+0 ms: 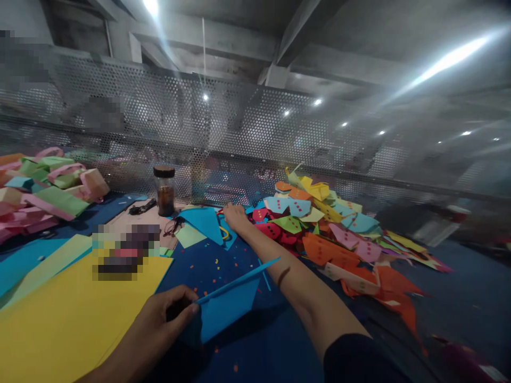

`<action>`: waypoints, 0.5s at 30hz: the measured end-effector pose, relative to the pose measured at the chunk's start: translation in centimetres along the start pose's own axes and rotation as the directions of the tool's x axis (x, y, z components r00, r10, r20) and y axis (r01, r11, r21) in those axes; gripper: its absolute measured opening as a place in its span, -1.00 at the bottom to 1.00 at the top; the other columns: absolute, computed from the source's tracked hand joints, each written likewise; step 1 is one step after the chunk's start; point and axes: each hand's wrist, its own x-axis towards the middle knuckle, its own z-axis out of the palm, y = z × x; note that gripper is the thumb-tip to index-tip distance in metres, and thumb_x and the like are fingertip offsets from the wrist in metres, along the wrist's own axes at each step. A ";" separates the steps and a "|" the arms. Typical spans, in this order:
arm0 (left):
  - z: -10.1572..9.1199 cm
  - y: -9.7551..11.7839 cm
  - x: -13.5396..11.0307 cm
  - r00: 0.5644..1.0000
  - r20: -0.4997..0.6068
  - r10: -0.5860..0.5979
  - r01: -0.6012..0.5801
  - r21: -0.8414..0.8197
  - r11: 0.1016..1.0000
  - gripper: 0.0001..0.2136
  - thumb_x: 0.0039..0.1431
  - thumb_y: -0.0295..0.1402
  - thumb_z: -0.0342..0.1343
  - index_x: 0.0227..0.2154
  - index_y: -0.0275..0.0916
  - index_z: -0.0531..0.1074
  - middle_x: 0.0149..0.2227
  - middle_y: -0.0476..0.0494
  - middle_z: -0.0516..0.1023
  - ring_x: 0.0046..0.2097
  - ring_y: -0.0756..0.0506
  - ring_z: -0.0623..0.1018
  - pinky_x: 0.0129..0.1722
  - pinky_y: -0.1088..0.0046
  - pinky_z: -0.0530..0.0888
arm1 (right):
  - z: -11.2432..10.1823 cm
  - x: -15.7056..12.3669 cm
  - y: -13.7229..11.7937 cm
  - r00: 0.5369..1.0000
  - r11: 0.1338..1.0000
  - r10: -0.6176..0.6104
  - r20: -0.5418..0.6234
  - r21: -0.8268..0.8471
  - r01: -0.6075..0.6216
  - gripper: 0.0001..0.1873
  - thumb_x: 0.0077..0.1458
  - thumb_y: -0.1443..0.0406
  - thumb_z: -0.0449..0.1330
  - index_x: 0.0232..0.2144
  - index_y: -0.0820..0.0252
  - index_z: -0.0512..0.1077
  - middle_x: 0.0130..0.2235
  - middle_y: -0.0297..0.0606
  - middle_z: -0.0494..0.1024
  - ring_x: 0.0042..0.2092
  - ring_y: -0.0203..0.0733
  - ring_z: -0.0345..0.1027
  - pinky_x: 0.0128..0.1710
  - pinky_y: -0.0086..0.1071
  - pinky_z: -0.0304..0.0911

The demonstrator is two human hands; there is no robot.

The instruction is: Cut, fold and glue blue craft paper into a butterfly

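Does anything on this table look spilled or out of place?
Yes: tiny paper scraps lie strewn on the blue tabletop beyond the left hand, like spilled litter. The folded-paper heap beside the right arm looks untidy, pieces at odd angles.

A blue paper piece [231,306] is held at one edge by the left hand [170,316], the right hand [236,217] being extended beside heaped coloured paper pieces [329,250]

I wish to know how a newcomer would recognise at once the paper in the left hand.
Below the perforated screen lies the dark blue tabletop. At its near side, the left hand pinches a blue paper sheet by one end. Unlike the flat yellow sheet to its left, it tilts upward.
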 end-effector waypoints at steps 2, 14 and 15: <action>0.0 -0.1 0.0 1.000 -0.008 -0.002 0.002 -0.010 1.000 -0.69 0.13 -0.04 0.09 -0.44 -0.18 0.50 -0.44 -0.06 0.58 -0.34 -0.15 0.53 -0.34 0.41 0.38 | -0.7 -0.2 0.3 1.000 1.000 -0.010 -0.024 -0.024 0.009 -0.60 0.33 0.17 0.24 0.13 0.22 0.41 0.12 -0.09 0.48 0.04 -0.03 0.47 0.00 -0.05 0.46; -0.2 0.6 -0.2 1.000 0.011 0.016 -0.016 -0.017 1.000 -0.65 0.08 0.02 0.11 -0.45 -0.20 0.50 -0.45 -0.07 0.57 -0.33 -0.18 0.55 -0.33 0.39 0.40 | -7.3 -3.9 2.2 0.987 0.985 0.024 -0.158 -0.164 -0.051 -0.59 0.32 0.17 0.26 0.12 0.26 0.42 0.12 -0.06 0.49 0.04 -0.02 0.47 0.01 -0.06 0.45; -0.2 0.5 -0.2 1.000 0.006 0.018 -0.018 -0.022 1.000 -0.65 0.07 0.02 0.12 -0.45 -0.20 0.50 -0.45 -0.07 0.56 -0.33 -0.18 0.55 -0.33 0.39 0.40 | -7.8 -4.5 2.5 0.986 0.984 0.043 -0.163 -0.165 -0.070 -0.59 0.32 0.17 0.26 0.12 0.25 0.42 0.12 -0.07 0.49 0.04 -0.02 0.47 0.01 -0.06 0.45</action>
